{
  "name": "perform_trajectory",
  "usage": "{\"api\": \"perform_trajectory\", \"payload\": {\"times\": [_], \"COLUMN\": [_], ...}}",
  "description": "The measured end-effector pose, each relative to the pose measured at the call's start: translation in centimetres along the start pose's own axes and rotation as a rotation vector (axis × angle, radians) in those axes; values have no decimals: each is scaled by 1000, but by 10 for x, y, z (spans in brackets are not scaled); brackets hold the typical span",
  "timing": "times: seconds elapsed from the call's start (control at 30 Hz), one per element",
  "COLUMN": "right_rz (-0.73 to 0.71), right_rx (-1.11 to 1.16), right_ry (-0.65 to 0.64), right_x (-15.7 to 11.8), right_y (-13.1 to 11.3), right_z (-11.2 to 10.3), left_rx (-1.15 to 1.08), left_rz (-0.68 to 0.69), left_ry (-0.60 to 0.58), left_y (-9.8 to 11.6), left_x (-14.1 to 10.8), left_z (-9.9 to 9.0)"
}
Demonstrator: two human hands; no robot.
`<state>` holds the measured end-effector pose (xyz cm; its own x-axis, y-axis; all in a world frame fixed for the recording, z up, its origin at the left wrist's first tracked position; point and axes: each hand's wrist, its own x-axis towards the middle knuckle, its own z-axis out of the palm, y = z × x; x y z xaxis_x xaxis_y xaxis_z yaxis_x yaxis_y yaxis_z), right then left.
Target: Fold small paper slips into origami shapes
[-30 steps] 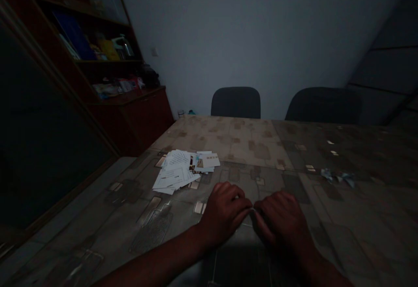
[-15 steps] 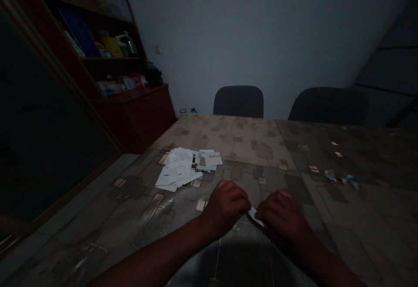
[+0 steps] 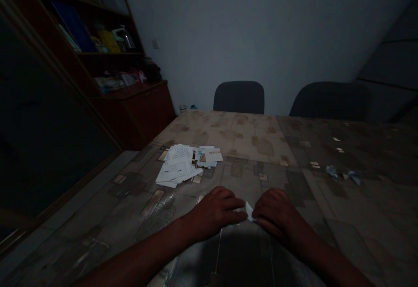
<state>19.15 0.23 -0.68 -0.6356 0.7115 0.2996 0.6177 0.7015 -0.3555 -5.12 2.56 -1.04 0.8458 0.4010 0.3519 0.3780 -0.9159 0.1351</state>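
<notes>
Between my two hands, low over the near part of the table, shows a small white piece of paper [image 3: 250,211] with a pointed top. My right hand [image 3: 277,213] is closed on its right side. From the left, my left hand [image 3: 218,211] reaches it with bent fingers, the fingertips at the paper's left edge; whether they pinch it is too dark to tell. Farther back and left lies a loose pile of white printed sheets and cards [image 3: 178,167], touched by neither hand.
The table [image 3: 241,136] has a patterned cover. Small crumpled paper pieces [image 3: 354,177] lie at the right. Two dark chairs [image 3: 239,97] [image 3: 329,100] stand beyond the far edge. A wooden shelf cabinet [image 3: 146,108] is at the back left.
The paper between my hands has turned, its pointed end now upward. My left hand has moved slightly left and its fingers have loosened and straightened a little. The view has tilted slightly.
</notes>
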Motion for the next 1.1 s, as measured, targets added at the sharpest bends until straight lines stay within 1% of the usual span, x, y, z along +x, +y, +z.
{"api": "perform_trajectory", "payload": {"times": [0.07, 0.23, 0.33, 0.47, 0.67, 0.87, 0.97, 1.1], "right_rz": [28, 186, 241, 282, 338, 374, 386, 392], "right_rx": [31, 98, 104, 87, 22, 9, 13, 22], "right_ry": [0, 4, 17, 15, 49, 22, 10, -4], "right_x": [0, 1, 3, 7, 10, 11, 10, 10], "right_y": [0, -2, -3, -3, -5, -7, -6, -4], "right_z": [0, 2, 3, 5, 10, 11, 11, 10], "left_rx": [-1, -31, -18, -11, -18, 1, 10, 35], "left_rz": [17, 57, 79, 94, 97, 89, 78, 108], "left_ry": [-9, -23, -50, -71, -35, -74, -70, -54], "left_y": [0, -1, -2, -3, -3, -4, -3, -3], "left_x": [1, 5, 5, 4, 4, 4, 4, 3], "left_z": [-2, -7, -9, -9, -9, -5, -5, -4]}}
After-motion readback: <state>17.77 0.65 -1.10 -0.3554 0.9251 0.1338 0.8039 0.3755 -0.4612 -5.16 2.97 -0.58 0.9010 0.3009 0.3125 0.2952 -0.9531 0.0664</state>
